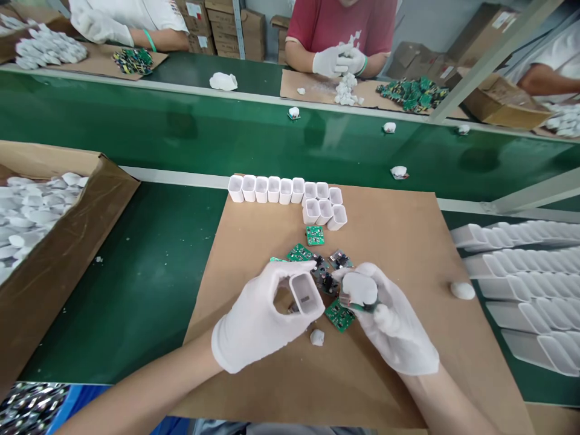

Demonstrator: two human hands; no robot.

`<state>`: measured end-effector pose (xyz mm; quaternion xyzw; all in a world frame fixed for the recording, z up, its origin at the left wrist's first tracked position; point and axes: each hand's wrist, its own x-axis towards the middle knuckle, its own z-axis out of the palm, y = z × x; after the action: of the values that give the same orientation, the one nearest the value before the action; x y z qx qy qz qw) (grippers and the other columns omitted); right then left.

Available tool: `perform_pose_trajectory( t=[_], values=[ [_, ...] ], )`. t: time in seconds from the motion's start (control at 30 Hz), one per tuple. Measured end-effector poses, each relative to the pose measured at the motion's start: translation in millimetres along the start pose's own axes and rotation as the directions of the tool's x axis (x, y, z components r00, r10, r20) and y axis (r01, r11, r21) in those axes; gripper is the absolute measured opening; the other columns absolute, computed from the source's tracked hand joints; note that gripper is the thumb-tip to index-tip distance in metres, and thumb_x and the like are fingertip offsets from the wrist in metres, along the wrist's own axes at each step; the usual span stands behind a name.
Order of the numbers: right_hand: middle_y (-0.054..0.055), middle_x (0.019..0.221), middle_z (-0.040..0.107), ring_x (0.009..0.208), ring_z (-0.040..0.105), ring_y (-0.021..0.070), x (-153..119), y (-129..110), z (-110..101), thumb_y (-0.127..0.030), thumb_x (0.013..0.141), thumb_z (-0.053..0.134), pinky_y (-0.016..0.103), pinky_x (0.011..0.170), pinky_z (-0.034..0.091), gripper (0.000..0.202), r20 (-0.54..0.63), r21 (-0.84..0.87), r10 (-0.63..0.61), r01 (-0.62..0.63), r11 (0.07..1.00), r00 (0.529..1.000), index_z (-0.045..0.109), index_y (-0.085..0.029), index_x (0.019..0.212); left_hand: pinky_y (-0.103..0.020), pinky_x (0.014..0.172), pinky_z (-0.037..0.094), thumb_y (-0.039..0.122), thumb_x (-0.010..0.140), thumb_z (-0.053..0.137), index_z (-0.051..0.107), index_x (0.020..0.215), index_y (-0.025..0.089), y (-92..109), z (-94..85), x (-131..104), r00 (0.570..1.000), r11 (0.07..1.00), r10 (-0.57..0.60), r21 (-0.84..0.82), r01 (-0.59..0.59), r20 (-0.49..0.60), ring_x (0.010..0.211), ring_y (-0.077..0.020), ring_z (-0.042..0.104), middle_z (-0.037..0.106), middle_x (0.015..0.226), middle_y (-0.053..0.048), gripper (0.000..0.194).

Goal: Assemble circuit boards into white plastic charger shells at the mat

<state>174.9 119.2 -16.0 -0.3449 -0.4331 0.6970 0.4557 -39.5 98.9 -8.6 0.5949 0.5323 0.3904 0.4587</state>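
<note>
Both hands wear white gloves. My left hand [267,317] grips a white plastic cup [307,295] between thumb and fingers, its open mouth facing up toward the camera. To the right, my right hand [392,323] holds a circuit board with a white lump [359,289] on top; a green edge shows beneath it. Between and behind the hands lie green circuit boards [339,315] and dark components [327,281] on the brown cardboard [385,232]. A small white lump [317,337] rests just right of my left hand.
Several white cups [285,191] stand along the cardboard's back edge. Stacked white cups [530,284] lie at right, near a round white piece [463,290]. A box [67,254] of white pieces stands left. Boards with white lumps [399,173] sit on the green belt [203,133]; people work beyond.
</note>
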Motion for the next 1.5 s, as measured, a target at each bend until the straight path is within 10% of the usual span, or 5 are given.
perform_pose_trajectory(
  t=[0.27,0.6,1.07,1.5],
  values=[
    [0.01,0.113,0.068,0.08,0.069,0.0215,-8,-2,-1,-0.035,0.064,0.091,0.031,0.062,0.063,0.039,0.001,-0.149,-0.136,0.135,0.98,0.991,0.074,-0.025,0.099,-0.033,0.098,0.048,0.009,0.076,0.07,0.049,0.127,0.025,-5,-2.6,2,0.938,0.941,0.296,0.115,-0.319,0.18,0.113,-0.0189,0.058,0.062,0.122,-0.004,0.058],
    [0.011,0.122,0.059,0.105,0.063,0.0254,-15,5,0,-0.024,0.07,0.088,0.031,0.072,0.063,0.053,0.134,-0.412,-0.28,0.31,0.857,0.951,0.066,-0.027,0.118,-0.022,0.1,0.046,0.009,0.075,0.073,0.05,0.124,0.026,-6,-2.9,1,0.931,0.934,0.299,0.136,-0.331,0.21,0.113,-0.0122,0.058,0.063,0.123,0.002,0.056],
    [0.01,0.102,0.07,0.098,0.067,0.0225,-15,-13,1,-0.024,0.09,0.069,0.036,0.083,0.059,0.049,0.42,-0.714,-0.447,0.591,0.374,0.79,0.053,-0.02,0.136,-0.021,0.106,0.043,0.007,0.081,0.063,0.051,0.126,0.015,-12,-4.7,5,0.853,0.863,0.457,0.106,-0.494,0.253,0.118,-0.0134,0.055,0.063,0.121,-0.007,0.048],
    [0.008,0.097,0.071,0.099,0.067,0.02,-12,-16,11,-0.018,0.09,0.068,0.032,0.081,0.059,0.051,0.466,-0.721,-0.467,0.628,0.293,0.752,0.048,-0.017,0.137,-0.027,0.101,0.048,0.009,0.08,0.064,0.049,0.128,0.021,-13,-3.5,3,0.871,0.894,0.405,0.08,-0.441,0.279,0.116,-0.0156,0.058,0.063,0.123,-0.006,0.052]
  ],
)
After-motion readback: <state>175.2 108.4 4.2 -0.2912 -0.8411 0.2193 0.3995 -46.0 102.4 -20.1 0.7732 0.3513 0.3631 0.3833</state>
